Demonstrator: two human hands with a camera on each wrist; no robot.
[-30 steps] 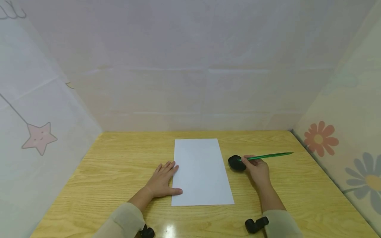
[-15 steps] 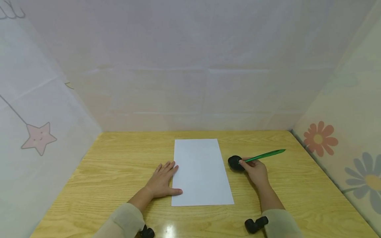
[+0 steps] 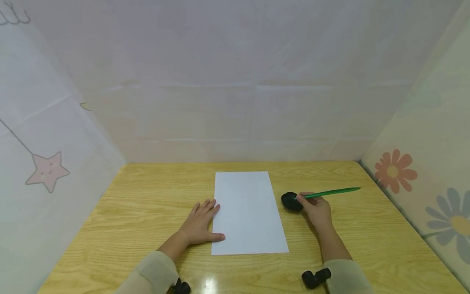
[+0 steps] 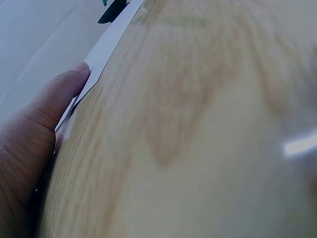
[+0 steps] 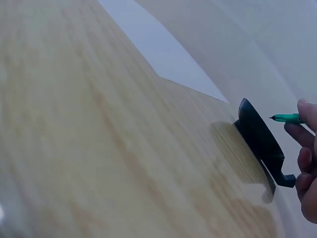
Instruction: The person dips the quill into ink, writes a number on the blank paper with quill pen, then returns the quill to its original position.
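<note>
My left hand (image 3: 200, 224) lies with its fingers spread on the left edge of a white sheet of paper (image 3: 247, 212); its thumb rests on the sheet. In the right hand (image 3: 318, 210), a slim green pen (image 3: 334, 192) is pinched between thumb and fingers, its long tail pointing right. The right wrist view shows the pen's dark pointed tip (image 5: 273, 118) just above a small black dish (image 5: 260, 136). That dish (image 3: 291, 202) stands right of the paper, with a short spout-like piece near my curled fingers. Whether the tip touches the dish I cannot tell.
All this lies on a wood-grain table (image 3: 147, 192). Pale cloth walls (image 3: 235, 102) rise behind it and along both sides, printed with a star and flowers. Black wrist cameras (image 3: 315, 277) sit at the sleeves.
The pen's tail tilted up and to the left half a second ago, and now it is lower and farther right again. The left hand, paper and dish stay in place.
</note>
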